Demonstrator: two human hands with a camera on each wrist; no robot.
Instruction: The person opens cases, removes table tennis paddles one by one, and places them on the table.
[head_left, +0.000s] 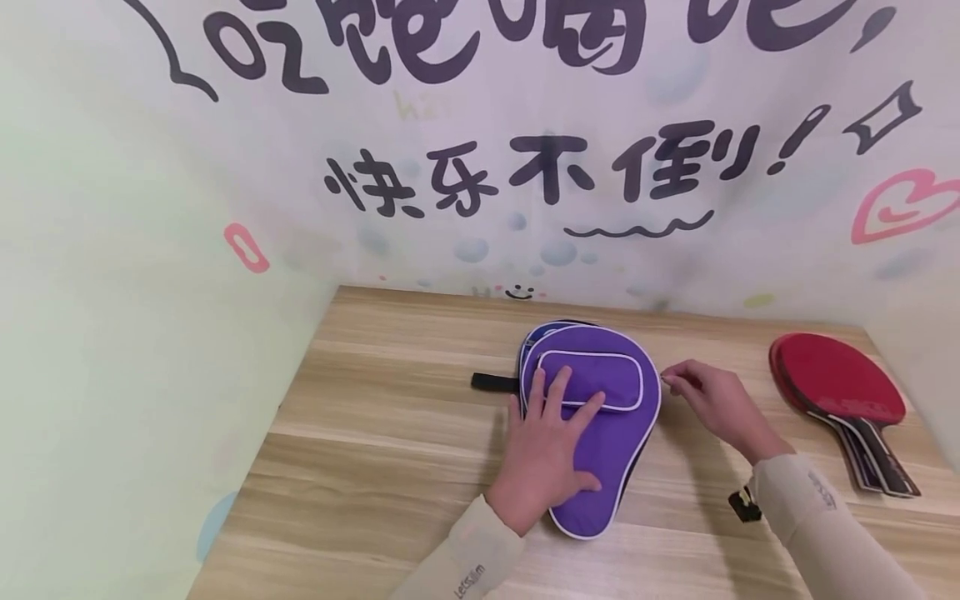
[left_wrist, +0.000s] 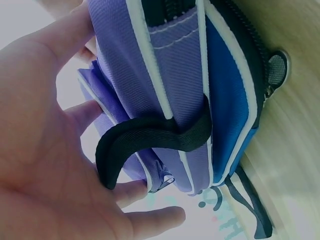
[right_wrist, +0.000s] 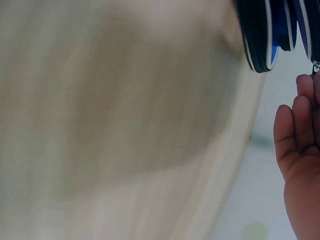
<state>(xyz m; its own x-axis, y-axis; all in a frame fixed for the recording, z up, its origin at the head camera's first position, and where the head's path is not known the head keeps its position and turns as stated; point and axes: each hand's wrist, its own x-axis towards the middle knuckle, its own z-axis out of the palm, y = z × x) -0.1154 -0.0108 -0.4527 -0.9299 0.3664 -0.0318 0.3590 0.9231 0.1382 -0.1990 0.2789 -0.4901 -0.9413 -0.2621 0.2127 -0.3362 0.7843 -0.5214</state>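
Note:
A purple paddle-shaped table tennis bat case (head_left: 607, 450) with white piping and a small front pocket (head_left: 600, 379) lies on top of a blue case (left_wrist: 227, 100). My left hand (head_left: 542, 458) rests on the purple case with its fingers spread, fingertips over the pocket. Beside that palm, a black strap loop (left_wrist: 135, 135) sticks out from the case's side. At the purple case's right edge, my right hand (head_left: 716, 404) pinches the zipper pull (right_wrist: 316, 68) between thumb and finger. In the right wrist view, that hand is partly cut off by the frame.
Two red table tennis bats (head_left: 843, 383) lie stacked at the right of the wooden table (head_left: 375, 467). A printed white wall cloth (head_left: 450, 267) stands behind the table's back edge. The blue case's own zipper pull (left_wrist: 277, 67) hangs near the tabletop.

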